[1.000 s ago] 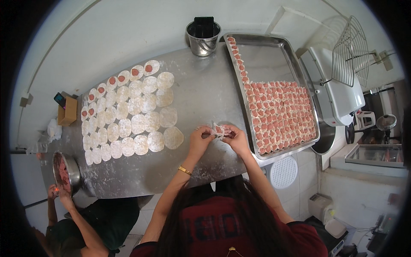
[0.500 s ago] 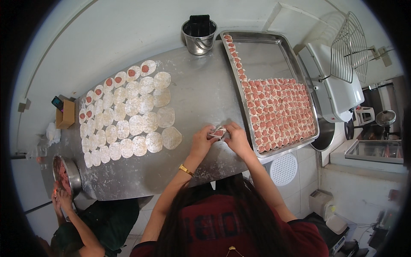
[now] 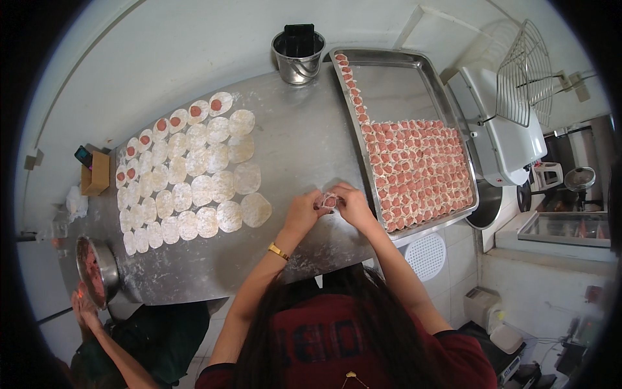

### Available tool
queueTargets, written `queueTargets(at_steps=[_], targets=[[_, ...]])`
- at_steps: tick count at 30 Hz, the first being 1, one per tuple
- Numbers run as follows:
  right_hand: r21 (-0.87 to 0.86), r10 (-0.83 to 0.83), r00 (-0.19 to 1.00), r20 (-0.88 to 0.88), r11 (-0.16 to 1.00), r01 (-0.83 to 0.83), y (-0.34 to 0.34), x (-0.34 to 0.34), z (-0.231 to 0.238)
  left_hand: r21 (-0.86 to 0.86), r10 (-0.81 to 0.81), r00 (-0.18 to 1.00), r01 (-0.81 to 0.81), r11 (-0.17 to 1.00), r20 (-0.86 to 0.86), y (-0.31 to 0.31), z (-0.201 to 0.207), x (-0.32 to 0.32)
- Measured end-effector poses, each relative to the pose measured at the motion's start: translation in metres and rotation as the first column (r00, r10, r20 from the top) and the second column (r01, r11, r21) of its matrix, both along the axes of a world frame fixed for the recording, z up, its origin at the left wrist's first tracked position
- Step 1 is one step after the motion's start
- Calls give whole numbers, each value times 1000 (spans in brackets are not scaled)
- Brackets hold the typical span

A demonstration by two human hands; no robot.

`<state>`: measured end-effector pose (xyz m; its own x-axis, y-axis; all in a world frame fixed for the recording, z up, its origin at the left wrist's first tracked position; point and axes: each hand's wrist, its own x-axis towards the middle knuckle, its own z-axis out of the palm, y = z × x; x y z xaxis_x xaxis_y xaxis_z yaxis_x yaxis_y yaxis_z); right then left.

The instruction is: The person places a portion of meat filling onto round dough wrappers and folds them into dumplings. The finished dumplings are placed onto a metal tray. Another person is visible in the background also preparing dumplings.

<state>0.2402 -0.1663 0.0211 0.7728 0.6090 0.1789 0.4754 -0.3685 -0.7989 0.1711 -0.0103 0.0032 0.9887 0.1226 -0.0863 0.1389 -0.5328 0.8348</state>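
A small open-topped dumpling [image 3: 329,201], with pink meat showing inside its pale wrapper, is pinched between my two hands just above the steel table. My left hand [image 3: 304,211] closes on its left side, and my right hand [image 3: 353,205] grips its right side with bent fingers. To my left lie rows of floured round wrappers [image 3: 256,209]; several in the farthest row and at the left end carry a ball of meat [image 3: 216,104]. Close by my right hand is a large metal tray [image 3: 395,91], its near part packed with rows of open-topped dumplings [image 3: 421,172].
At the far left a co-worker's hands [image 3: 86,311] are beside a steel bowl of ground meat [image 3: 111,269]. A steel bucket [image 3: 299,70] stands at the table's far edge, a cardboard box [image 3: 96,175] at its left end. A white perforated stool [image 3: 426,255] is below the tray.
The wrapper is gathered more tightly around the meat between my fingers, its flaps less spread. The co-worker's hands have shifted slightly down from the bowl.
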Motion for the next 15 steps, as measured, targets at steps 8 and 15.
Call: queueTargets(at_steps=[8,15], targets=[[-92,-67,991,-120,994,56,-2,-11,-3,-181,14,996,2,983,85,4,0,-3],[-22,-21,1000,21,1000,22,3,-10,-2,-15,35,999,-34,999,35,-1,10,-5]])
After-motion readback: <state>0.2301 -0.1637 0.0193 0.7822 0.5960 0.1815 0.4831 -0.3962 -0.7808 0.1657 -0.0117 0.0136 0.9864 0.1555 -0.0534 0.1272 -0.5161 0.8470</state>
